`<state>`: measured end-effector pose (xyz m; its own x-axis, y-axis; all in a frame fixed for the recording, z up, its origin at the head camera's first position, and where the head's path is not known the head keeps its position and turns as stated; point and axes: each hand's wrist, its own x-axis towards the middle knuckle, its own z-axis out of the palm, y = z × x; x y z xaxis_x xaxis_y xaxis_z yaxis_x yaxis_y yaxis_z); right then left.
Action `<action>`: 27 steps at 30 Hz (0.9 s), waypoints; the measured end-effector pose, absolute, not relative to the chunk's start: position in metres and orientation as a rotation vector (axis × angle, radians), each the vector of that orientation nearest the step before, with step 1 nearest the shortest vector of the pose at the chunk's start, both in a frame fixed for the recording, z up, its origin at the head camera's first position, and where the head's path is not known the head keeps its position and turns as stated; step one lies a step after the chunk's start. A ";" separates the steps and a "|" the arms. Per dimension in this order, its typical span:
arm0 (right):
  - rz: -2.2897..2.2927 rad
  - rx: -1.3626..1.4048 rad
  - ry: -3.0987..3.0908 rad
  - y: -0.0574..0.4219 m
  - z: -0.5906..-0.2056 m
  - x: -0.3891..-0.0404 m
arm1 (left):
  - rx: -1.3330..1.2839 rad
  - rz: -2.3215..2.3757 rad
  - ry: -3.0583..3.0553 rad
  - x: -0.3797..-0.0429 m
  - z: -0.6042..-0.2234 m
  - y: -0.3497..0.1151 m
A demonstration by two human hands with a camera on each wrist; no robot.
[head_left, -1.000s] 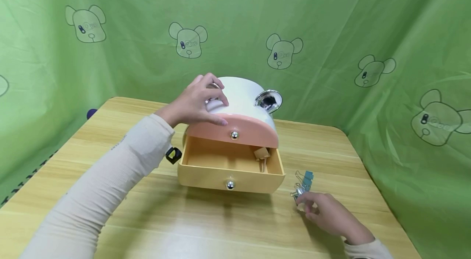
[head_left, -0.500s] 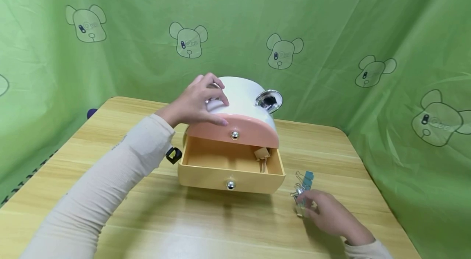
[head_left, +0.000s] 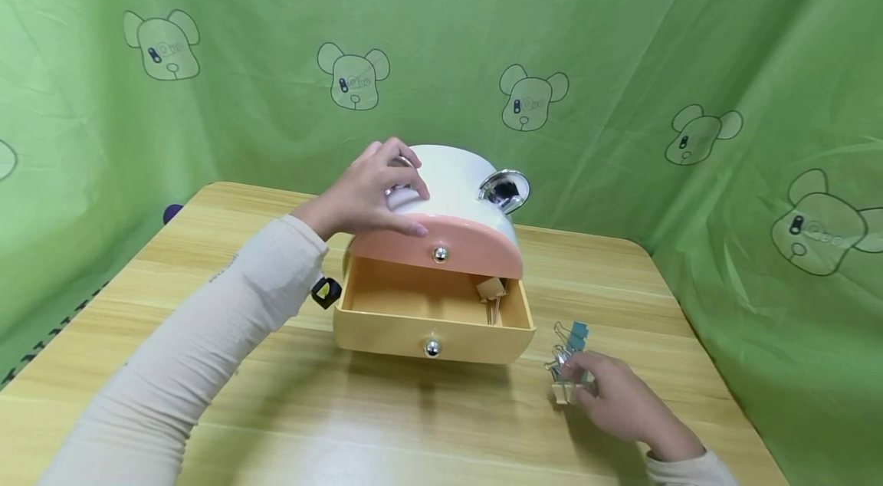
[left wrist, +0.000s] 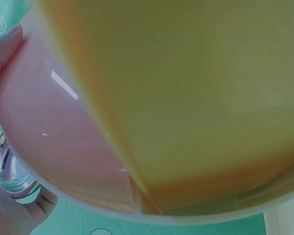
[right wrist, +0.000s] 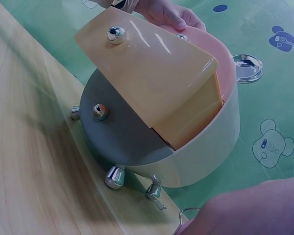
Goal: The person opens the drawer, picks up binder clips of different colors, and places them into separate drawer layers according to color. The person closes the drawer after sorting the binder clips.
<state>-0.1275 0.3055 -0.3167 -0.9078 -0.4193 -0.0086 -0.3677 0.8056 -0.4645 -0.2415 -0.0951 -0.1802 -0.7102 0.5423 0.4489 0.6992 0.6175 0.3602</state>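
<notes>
A rounded desktop drawer box (head_left: 451,175) has a white shell, a pink top front and chrome ears. Its yellow drawer (head_left: 386,334) is pulled out. My left hand (head_left: 366,187) holds the upper left of the box, thumb on the pink front, fingers bent over the top by one ear. A beige binder clip (head_left: 491,288) lies inside the drawer at the right. My right hand (head_left: 617,398) is over a small group of binder clips on the table, thumb and fingers apart. A teal clip (head_left: 579,333) and a pale yellow clip (head_left: 562,394) show beside the fingers.
The wooden table (head_left: 276,409) carries everything. Left of the drawer is a small black clip-like object (head_left: 326,291). In the right wrist view, a grey lower drawer (right wrist: 125,122) and chrome feet (right wrist: 115,177) show. Green cloth (head_left: 441,11) hangs around the table.
My right hand has shifted slightly up and right over the clips, so the pale yellow clip shows more fully. My left hand and the drawer box keep their place.
</notes>
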 end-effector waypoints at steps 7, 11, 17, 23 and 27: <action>-0.738 -0.633 2.864 0.306 -0.314 -0.129 | -1.005 -0.767 -2.550 -0.242 -0.182 -0.096; -0.776 -0.631 2.851 0.307 -0.312 -0.129 | -0.999 -0.771 -2.556 -0.242 -0.181 -0.095; -0.771 -0.684 2.873 0.308 -0.311 -0.129 | -0.987 -0.772 -2.566 -0.240 -0.181 -0.095; -0.809 -0.687 2.857 0.308 -0.309 -0.129 | -0.992 -0.777 -2.557 -0.239 -0.181 -0.095; -0.826 -0.670 2.858 0.308 -0.306 -0.130 | -0.993 -0.776 -2.555 -0.240 -0.181 -0.095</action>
<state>-0.1300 0.3083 -0.3055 -0.8996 -0.4356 0.0325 -0.3858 0.7574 -0.5268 -0.2404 -0.0950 -0.1806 -0.7199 0.5332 0.4444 0.6903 0.6171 0.3778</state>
